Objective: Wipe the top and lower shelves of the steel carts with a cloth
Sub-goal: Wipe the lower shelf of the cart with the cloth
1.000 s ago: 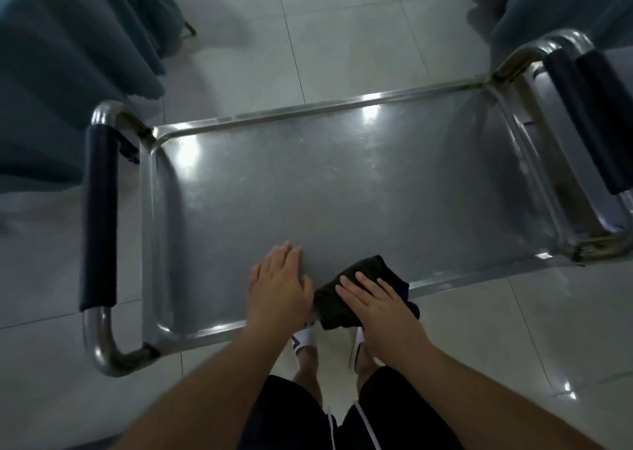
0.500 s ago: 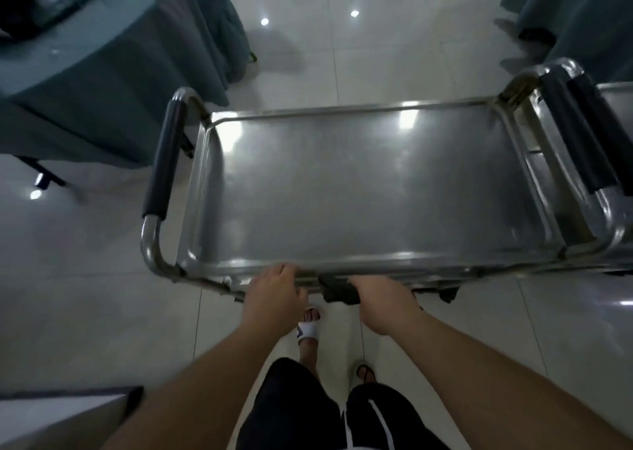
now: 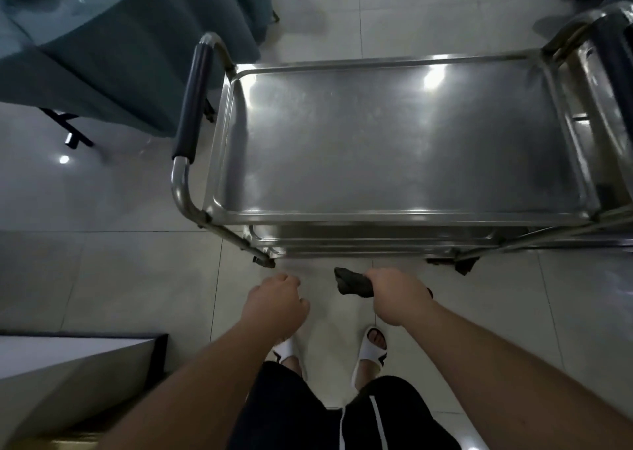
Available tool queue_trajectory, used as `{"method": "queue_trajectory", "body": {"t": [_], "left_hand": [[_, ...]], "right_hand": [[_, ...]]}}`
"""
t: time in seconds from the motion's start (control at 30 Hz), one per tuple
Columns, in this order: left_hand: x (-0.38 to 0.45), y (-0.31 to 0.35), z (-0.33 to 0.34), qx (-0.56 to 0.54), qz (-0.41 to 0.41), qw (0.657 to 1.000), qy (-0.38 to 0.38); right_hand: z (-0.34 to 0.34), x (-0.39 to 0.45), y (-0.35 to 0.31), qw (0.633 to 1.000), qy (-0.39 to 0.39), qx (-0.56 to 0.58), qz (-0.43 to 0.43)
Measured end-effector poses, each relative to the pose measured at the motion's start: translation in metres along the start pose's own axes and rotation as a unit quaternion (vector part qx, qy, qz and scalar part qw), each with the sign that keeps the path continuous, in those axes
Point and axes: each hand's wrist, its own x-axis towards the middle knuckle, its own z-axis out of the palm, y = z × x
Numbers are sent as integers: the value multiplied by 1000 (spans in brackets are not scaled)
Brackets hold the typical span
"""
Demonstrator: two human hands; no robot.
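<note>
At lower centre of the frame, the right hand [image 3: 399,295] grips a dark cloth [image 3: 352,283], its bunched end poking out toward the left. The left hand [image 3: 277,300] hangs beside it with fingers loosely curled, holding nothing. Both hover over the floor, clear of the steel cart [image 3: 191,206]. Just above them lies the lower shelf [image 3: 370,242], its long axis running left to right; the cloth hand is nearer its middle. Farther up spreads the top shelf [image 3: 394,141].
</note>
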Motion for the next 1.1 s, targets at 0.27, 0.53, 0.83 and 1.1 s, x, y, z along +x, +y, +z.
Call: {"method": "queue_trajectory", "body": {"t": [0.27,0.53,0.83,1.1], "left_hand": [[53,-88,24,36,18,999,-35],[125,-161,54,6,-32,999,-14],[232,-219,113,-53,-94,991,79],[310,-240,135,-372,-94,881,277]], "right_hand": [[38,64,-71,998,18,56,23],[71,146,-117,996,33,80,22],[86,258,-138,981,175,71,-48],[101,346,-168,921,364,50,-129]]}}
